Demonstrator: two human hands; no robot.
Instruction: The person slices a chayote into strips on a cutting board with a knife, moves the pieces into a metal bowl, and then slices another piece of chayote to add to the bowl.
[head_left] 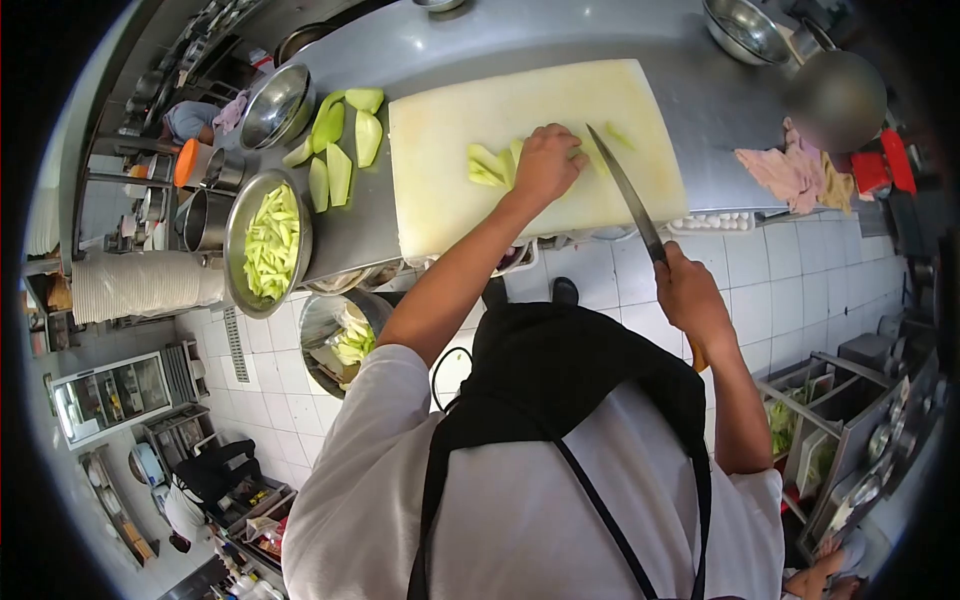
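Observation:
My left hand (548,163) presses down on the white cutting board (450,115), its fingers curled over a pale green vegetable piece that is mostly hidden. Cut strips of the same vegetable (487,165) lie beside it on the left. In my right hand (690,292) is the handle of a long kitchen knife (628,190), its blade angled across the board's right part, tip pointing away from me. A few thin slices (618,136) lie just past the blade. Left of the board are several larger peeled vegetable pieces (340,172).
A steel bowl of cut strips (235,262) stands at the counter's left edge, near another steel bowl (268,105). Below is a bin (318,372) with peelings. Pink cloths (780,168) lie at right. Another person (190,510) is at lower left.

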